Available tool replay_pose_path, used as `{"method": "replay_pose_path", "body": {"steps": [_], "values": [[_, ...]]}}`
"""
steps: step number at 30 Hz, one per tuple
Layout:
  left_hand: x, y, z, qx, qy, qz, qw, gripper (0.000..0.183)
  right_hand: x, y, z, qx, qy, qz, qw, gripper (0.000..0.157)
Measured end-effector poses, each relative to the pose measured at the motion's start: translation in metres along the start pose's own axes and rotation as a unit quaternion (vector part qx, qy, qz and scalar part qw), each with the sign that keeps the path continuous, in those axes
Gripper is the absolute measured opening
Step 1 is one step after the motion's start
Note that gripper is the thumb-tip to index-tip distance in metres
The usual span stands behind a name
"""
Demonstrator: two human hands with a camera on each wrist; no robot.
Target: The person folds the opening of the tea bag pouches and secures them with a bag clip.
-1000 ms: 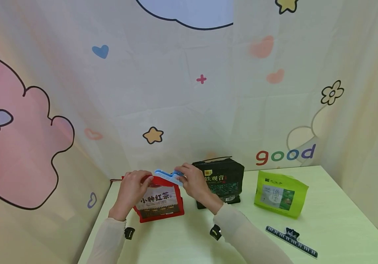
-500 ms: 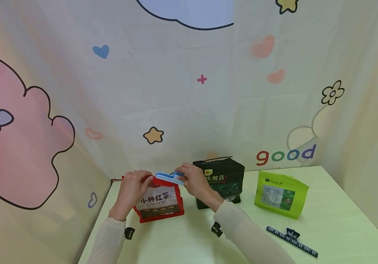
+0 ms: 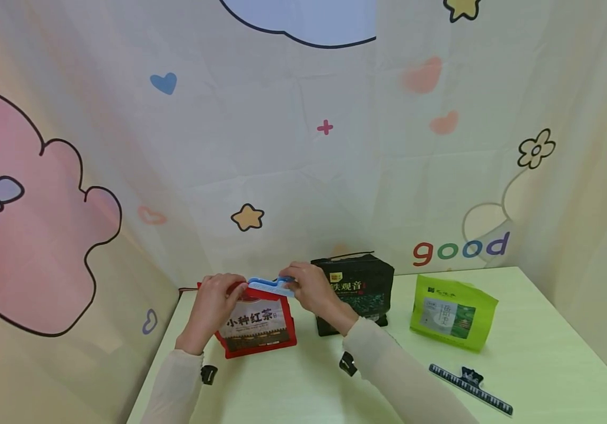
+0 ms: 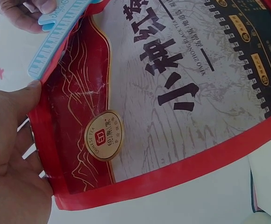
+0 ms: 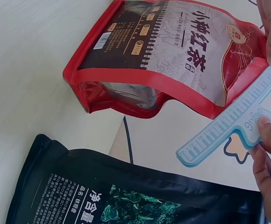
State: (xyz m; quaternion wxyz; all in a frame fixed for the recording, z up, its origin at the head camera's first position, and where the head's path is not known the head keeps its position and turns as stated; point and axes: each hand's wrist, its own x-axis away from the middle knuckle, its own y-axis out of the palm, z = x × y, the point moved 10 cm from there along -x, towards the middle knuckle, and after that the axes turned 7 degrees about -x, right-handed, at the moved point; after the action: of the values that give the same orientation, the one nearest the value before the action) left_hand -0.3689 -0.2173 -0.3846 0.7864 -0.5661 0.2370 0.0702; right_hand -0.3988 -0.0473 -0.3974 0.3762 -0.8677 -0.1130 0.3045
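On my head camera, the person's left hand (image 3: 214, 303) pinches the top edge of a red bag (image 3: 258, 323), near its left end. I see the right hand (image 3: 311, 291) pinching a blue clip (image 3: 269, 287), which lies along that same edge; I can't tell whether it grips the bag. 2 more bags stand farther right: a black bag (image 3: 364, 294), partly behind the right hand, and a green bag (image 3: 457, 315). In front of the green bag I see a piano-key clip (image 3: 468, 386) lying on the pale table (image 3: 277, 388). A printed cloth (image 3: 356, 194) hangs behind.
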Motion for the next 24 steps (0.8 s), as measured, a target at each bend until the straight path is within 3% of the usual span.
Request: {"method": "replay_pose_path", "body": {"steps": [6,10,15,24], "values": [[0.000,0.001,-0.002,0.011,0.001,-0.002,0.9999,0.017,-0.003,0.001,-0.001,0.003,-0.007,-0.015,1.000,0.020],[-0.001,-0.001,0.000,0.015,0.014,0.001,0.9998,0.017,-0.004,0.004,0.000,-0.004,0.004,-0.031,0.999,0.022],[0.000,-0.001,-0.001,0.014,0.007,-0.007,0.9999,0.017,-0.005,0.009,0.001,0.001,0.016,-0.050,0.999,0.025],[0.000,-0.003,-0.001,-0.006,0.009,-0.008,0.9999,0.021,-0.004,0.013,0.002,-0.009,0.033,-0.050,0.998,0.031]]}}
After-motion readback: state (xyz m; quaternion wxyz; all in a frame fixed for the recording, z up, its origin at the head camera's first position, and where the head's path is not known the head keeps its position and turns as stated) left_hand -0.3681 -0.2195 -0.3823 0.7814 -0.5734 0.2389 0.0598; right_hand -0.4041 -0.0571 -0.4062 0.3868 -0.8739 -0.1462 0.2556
